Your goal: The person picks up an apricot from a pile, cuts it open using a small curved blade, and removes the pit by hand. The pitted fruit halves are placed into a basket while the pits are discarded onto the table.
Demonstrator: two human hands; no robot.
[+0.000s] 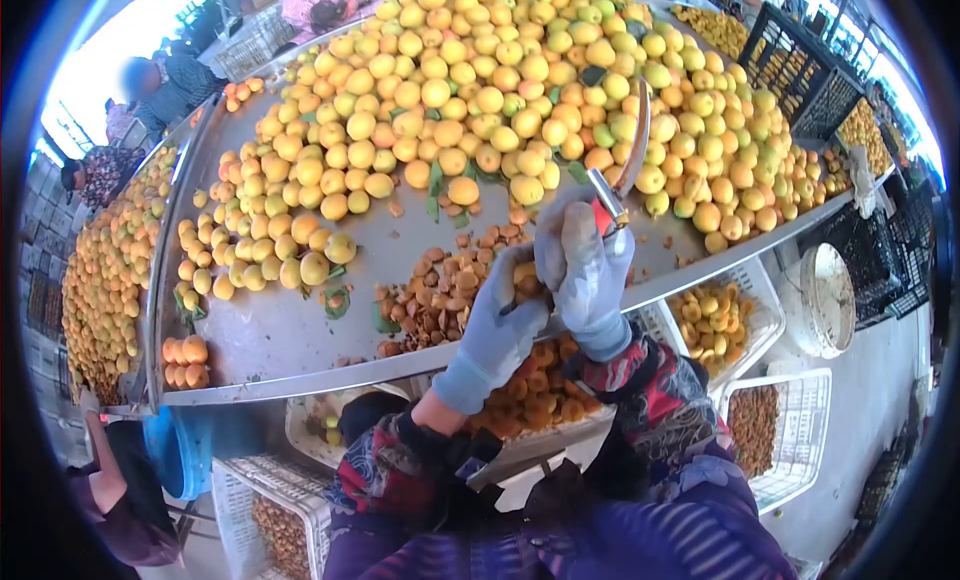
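Observation:
My left hand (pixel 497 332), in a grey-blue glove, is closed around an orange apricot (pixel 526 278) just over the table's near edge. Right beside it, my right hand (pixel 585 270), gloved the same way, grips what look like pruning shears (pixel 608 202). Their red handle shows at the fist, and a long curved blade (pixel 636 145) points up and away from me. The gloved fingers hide part of the fruit. Left of my hands lies a heap of brown apricot pits (pixel 440 288). Below them sits a container of orange apricot halves (pixel 535 390).
Whole apricots (pixel 440 110) cover much of the metal table (pixel 250 345). White crates hold apricot halves (pixel 712 320) and pits (pixel 757 425). A white bucket (pixel 828 300) stands right, a blue bucket (pixel 175 455) left. Another person's arm (pixel 105 460) is at lower left.

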